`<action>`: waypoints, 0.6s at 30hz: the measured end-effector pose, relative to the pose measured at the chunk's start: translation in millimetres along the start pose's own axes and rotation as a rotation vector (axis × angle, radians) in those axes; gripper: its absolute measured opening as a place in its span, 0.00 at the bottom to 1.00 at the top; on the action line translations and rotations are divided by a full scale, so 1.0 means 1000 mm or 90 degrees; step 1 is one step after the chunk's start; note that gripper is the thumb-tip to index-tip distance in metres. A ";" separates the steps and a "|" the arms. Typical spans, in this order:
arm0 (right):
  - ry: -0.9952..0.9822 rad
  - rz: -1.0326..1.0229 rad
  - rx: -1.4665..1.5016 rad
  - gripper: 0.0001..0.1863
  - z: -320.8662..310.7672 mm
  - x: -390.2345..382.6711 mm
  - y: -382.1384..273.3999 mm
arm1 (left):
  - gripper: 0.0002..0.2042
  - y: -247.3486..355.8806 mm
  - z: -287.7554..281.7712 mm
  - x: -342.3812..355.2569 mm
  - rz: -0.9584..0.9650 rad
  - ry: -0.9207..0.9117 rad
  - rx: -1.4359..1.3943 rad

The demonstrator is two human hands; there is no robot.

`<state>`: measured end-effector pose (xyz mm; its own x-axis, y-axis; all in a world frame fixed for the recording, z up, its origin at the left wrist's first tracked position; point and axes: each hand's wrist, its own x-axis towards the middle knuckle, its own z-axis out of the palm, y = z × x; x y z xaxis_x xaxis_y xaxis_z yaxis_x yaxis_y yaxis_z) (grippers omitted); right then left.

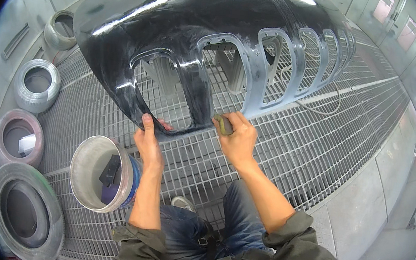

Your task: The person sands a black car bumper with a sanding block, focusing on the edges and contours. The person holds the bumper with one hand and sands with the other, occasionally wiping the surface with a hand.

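Note:
A large curved vehicle front panel with a row of tall grille openings stands before me. Its left part is glossy black and looks wet, while the right part is dull grey. At the near left corner my left hand grips the panel's lower edge, thumb on top and fingertips showing through the first opening. My right hand is closed round a small olive-yellow pad, apparently a sanding pad, held against the lower edge below the second bar. Part of the pad is hidden by my fingers.
A white bucket holding dark pieces stands by my left forearm. Several tyres, among them a large grey one, line the left wall. Underfoot is a metal floor grating. A thin hose lies under the panel's right side.

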<state>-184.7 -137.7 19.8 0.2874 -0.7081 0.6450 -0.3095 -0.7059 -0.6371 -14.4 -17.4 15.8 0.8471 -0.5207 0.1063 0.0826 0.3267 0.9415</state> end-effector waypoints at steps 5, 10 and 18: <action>0.061 0.027 0.163 0.09 -0.006 0.031 -0.024 | 0.28 0.000 0.002 0.000 0.014 0.041 -0.045; -0.006 0.031 0.019 0.09 0.007 -0.007 0.004 | 0.29 0.005 0.007 -0.001 0.015 0.026 -0.025; 0.092 -0.008 0.121 0.10 0.004 0.011 -0.016 | 0.30 0.006 0.004 -0.001 0.020 0.029 -0.012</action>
<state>-172.8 -133.8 35.4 0.1526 -0.6990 0.6987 -0.1266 -0.7149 -0.6876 -17.1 -18.4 22.4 0.8723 -0.4738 0.1209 0.0651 0.3576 0.9316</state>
